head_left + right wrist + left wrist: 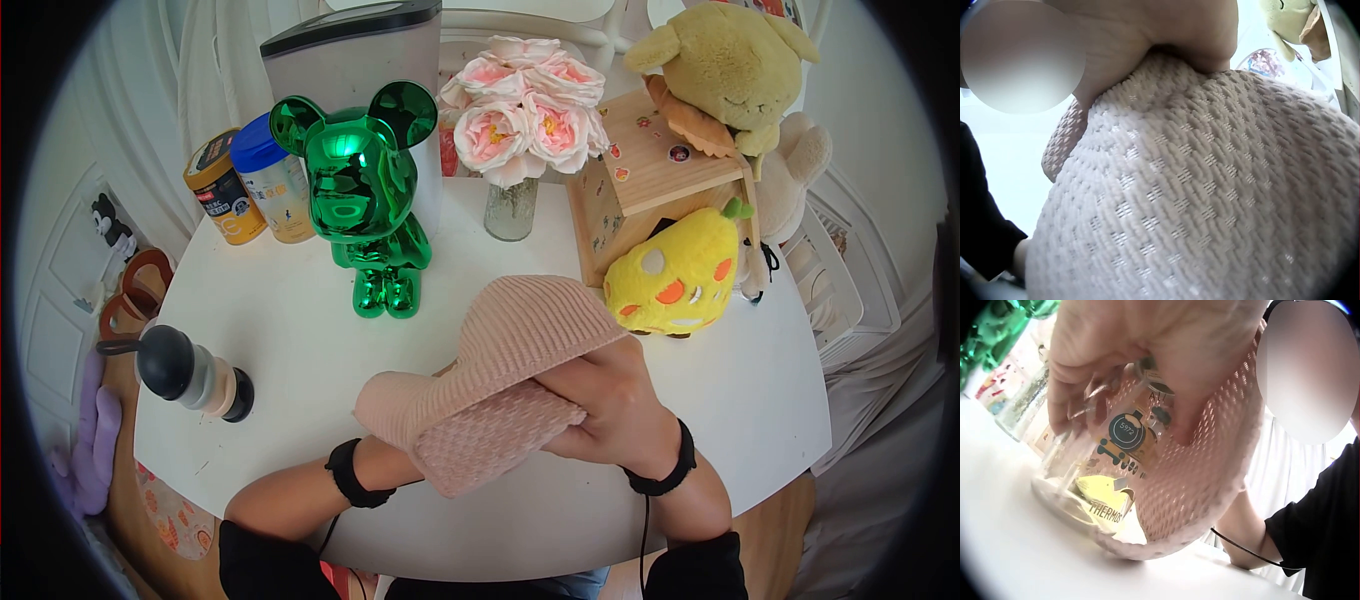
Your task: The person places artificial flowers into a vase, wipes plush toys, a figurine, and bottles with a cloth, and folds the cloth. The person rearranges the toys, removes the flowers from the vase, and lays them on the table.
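Note:
A pink knitted piece like a wide-brimmed hat, ribbed on one side and woven on the other, is held above the near part of the table. At its right edge my right hand grips the fabric, its fingers partly tucked under the ribbed fold. The woven side fills much of the right wrist view. In the head view the pink piece hides my left hand. From the left wrist, my left hand holds a clear bottle from above, with a train print and a yellow Thermos label. Pink mesh curves around the bottle's right side.
A shiny green bear figure stands behind the hands, beside a vase of pink roses. At right, a yellow plush leans by a wooden box. A black-capped bottle and two canisters are at left.

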`<state>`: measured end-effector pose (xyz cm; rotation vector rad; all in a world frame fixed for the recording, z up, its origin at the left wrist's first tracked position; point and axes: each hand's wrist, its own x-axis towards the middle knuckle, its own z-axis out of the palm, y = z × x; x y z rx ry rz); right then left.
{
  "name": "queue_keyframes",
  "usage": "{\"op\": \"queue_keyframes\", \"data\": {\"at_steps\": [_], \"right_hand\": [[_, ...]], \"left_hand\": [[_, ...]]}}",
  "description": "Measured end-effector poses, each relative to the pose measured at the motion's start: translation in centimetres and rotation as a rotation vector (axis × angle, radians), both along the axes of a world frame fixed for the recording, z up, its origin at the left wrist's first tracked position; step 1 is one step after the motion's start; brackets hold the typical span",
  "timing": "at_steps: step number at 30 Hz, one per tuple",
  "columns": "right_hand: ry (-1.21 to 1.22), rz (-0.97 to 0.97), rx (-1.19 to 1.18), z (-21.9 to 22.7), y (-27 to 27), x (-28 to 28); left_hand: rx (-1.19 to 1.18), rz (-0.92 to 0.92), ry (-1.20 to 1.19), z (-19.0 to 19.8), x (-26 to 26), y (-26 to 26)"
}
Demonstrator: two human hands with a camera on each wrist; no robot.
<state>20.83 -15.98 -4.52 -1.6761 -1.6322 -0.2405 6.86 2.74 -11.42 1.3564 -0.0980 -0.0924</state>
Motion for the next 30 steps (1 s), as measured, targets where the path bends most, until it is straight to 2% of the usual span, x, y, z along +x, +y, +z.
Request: {"op": "queue_keyframes", "data": {"at_steps": [3, 5, 6, 8, 12, 13, 15, 17, 21, 22, 23, 24, 25, 26, 28, 30], "right_hand": [[0.063, 0.057, -0.032, 0.3, -0.4, 0.8], [0.225, 0.143, -0.085, 1.0, -0.6, 1.0], [0.226, 0.144, -0.083, 1.4, -0.9, 0.9], [0.285, 0.137, -0.236, 1.8, -1.2, 0.7], [0.162, 0.087, -0.106, 0.6, -0.6, 0.5], [0.151, 0.116, -0.04, 0.2, -0.3, 0.7], [0.139, 0.14, 0.035, -0.5, -0.1, 1.1], [0.104, 0.187, 0.067, -1.0, 0.1, 1.3], [0.128, 0.148, 0.133, -1.5, 0.4, 0.7], [0.199, 0.136, 0.099, -1.5, 0.3, 0.5], [0.27, 0.124, 0.064, -1.3, 0.3, 0.3], [0.27, 0.127, 0.064, -0.4, 0.1, -0.2], [0.061, 0.019, -0.005, 0.9, -0.1, -1.0], [-0.148, -0.089, -0.075, 1.7, -0.1, -1.6], [-0.237, -0.157, -0.097, 1.3, 0.3, -3.1], [-0.332, -0.234, -0.112, 1.1, 0.2, -4.0]], "left_hand": [[-0.131, -0.029, 0.097, 0.3, -0.3, 0.4], [-0.216, -0.045, 0.163, 0.6, -0.6, 0.9], [-0.258, -0.052, 0.195, 2.5, 3.8, -1.4], [-0.341, -0.067, 0.259, 2.5, 2.9, -0.5], [-0.467, -0.108, 0.372, 1.1, 2.4, -0.9], [-0.435, -0.107, 0.362, -0.7, 3.0, -0.7], [-0.394, -0.112, 0.355, -1.6, 2.7, -0.6], [0.468, -0.199, -0.28, -1.1, 1.7, -0.5], [0.504, -0.121, -0.362, -1.2, 3.9, -1.3], [0.511, -0.092, -0.386, -2.1, 2.5, -1.0], [0.518, -0.061, -0.41, -4.1, -2.1, 1.6], [0.524, -0.03, -0.435, -2.5, -1.2, 1.0], [0.53, 0.001, -0.461, -1.9, 4.7, -1.8], [0.534, 0.032, -0.488, -3.2, 2.1, -0.7], [0.539, 0.095, -0.548, -5.9, -2.6, 1.1], [0.548, 0.152, -0.617, -6.3, -1.5, -0.1]]}}
